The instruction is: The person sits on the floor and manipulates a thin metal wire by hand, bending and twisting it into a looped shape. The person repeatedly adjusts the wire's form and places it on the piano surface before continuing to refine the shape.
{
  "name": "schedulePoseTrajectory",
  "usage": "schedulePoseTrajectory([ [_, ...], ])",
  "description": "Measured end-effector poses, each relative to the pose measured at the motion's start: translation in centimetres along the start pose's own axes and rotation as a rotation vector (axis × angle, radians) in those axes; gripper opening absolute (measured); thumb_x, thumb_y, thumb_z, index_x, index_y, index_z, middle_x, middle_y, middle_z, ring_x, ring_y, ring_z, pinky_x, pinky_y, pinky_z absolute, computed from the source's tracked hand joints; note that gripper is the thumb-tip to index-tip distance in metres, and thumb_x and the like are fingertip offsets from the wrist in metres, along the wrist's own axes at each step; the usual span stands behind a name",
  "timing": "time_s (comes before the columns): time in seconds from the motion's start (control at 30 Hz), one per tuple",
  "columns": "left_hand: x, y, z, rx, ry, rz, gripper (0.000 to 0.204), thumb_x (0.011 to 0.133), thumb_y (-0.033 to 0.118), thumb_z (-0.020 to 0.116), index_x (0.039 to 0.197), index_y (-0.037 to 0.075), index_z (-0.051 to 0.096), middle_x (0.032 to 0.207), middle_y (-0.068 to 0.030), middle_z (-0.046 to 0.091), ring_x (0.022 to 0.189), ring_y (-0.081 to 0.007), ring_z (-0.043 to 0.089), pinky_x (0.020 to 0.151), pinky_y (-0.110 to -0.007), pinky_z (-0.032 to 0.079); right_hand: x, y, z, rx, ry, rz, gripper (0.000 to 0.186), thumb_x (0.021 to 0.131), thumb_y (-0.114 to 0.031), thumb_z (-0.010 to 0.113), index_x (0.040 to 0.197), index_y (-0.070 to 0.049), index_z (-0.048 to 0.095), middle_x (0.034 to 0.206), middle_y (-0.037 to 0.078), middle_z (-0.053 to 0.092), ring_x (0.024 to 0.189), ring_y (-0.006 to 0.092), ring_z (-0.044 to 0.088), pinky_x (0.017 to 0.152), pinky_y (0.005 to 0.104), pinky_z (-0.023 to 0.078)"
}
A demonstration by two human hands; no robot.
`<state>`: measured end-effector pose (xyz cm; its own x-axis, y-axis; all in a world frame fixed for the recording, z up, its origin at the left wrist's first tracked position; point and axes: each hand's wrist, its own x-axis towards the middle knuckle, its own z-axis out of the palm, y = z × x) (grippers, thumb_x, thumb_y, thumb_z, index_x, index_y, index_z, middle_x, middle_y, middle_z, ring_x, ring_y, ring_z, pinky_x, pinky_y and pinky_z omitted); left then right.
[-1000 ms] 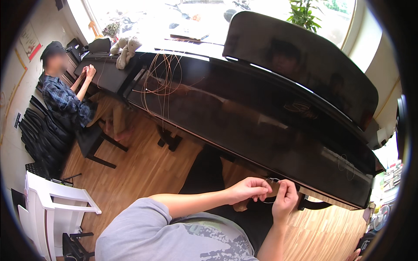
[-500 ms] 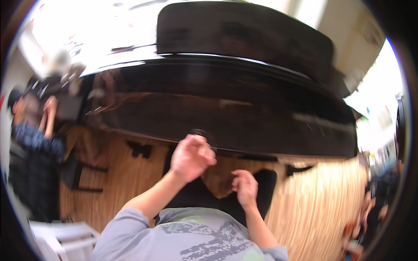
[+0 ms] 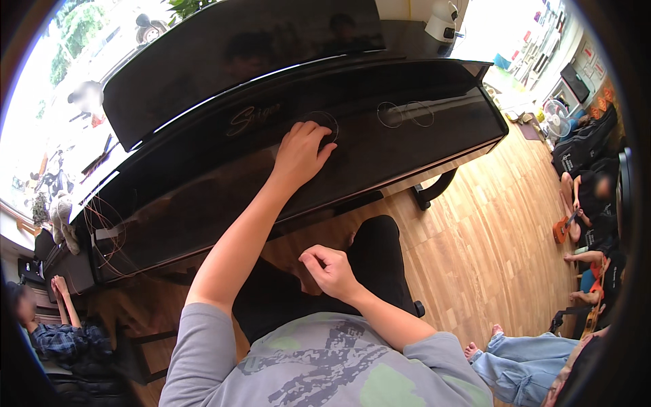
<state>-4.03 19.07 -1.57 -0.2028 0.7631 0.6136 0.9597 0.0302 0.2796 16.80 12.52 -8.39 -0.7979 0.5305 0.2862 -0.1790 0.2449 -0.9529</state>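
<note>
A black, glossy piano [image 3: 393,152] spans the view in front of me, its long top surface level with my hands. My left hand [image 3: 302,152] reaches forward over that surface, fingers and thumb curved around a thin coil of wire [image 3: 337,129], which shows beyond the fingertips. To the right lies another thin wire coil [image 3: 388,124], looped like a figure eight. My right hand [image 3: 330,273] is drawn in above my lap, its fingers curled closed; nothing shows in it. Loose copper-coloured wires [image 3: 108,254] spread over the piano's left end.
A white camera-like device [image 3: 441,28] stands at the back right. A grey plush toy [image 3: 64,220] sits by the left end, near a seated person [image 3: 61,339]. At right, several people sit, one with a small ukulele-like instrument [image 3: 561,228]; someone's jeans [image 3: 529,363] reach close to me.
My left hand has moved forward from the piano's near edge onto its top with the wire coil. My right hand has shifted left and closed. The view has turned rightward.
</note>
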Motion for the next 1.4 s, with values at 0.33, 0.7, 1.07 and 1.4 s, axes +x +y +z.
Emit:
schedulePoseTrajectory([
  [0.33,0.3,0.9,2.0,0.136,0.004,-0.016,0.044,0.083,0.028,0.067,0.122,0.011,0.056,0.129,-0.0182,0.051,0.123,-0.0356,0.046,0.101,-0.047,0.036,8.5,-1.9,-12.2,-0.678,0.566,-0.253,0.010,0.084,-0.010,0.063,0.091,-0.003,0.062,0.077,0.010,0.059,0.068,0.0230,0.058,0.061,0.0330,0.046],
  [0.7,6.1,4.5,8.8,0.145,-0.149,0.044,0.049,0.092,0.036,0.053,0.135,0.014,0.047,0.139,-0.0229,0.042,0.134,-0.0381,0.034,0.108,-0.054,0.027,16.2,2.1,-20.7,-1.269,0.661,0.011,0.045,0.084,-0.034,0.064,0.122,-0.012,0.058,0.123,0.022,0.055,0.118,0.0344,0.051,0.103,0.0497,0.035],
  [1.07,5.5,8.4,4.1,-0.021,-0.041,0.108,0.056,0.084,0.027,0.065,0.134,0.008,0.046,0.137,-0.0211,0.042,0.131,-0.0379,0.037,0.108,-0.049,0.029,16.4,0.0,-21.2,-1.135,0.701,-0.157,0.051,0.081,-0.031,0.067,0.122,-0.003,0.054,0.122,0.023,0.054,0.116,0.0350,0.050,0.102,0.0472,0.035],
  [1.4,-25.1,13.2,-2.9,-1.500,0.071,-0.772,0.044,0.088,0.048,0.046,0.071,0.008,0.047,0.068,-0.0024,0.051,0.069,-0.0142,0.053,0.062,-0.026,0.038,-2.1,-1.3,0.1,0.534,-0.521,0.274,0.026,0.095,-0.021,0.051,0.103,-0.001,0.065,0.092,0.003,0.065,0.062,0.0054,0.055,0.050,0.0186,0.042],
])
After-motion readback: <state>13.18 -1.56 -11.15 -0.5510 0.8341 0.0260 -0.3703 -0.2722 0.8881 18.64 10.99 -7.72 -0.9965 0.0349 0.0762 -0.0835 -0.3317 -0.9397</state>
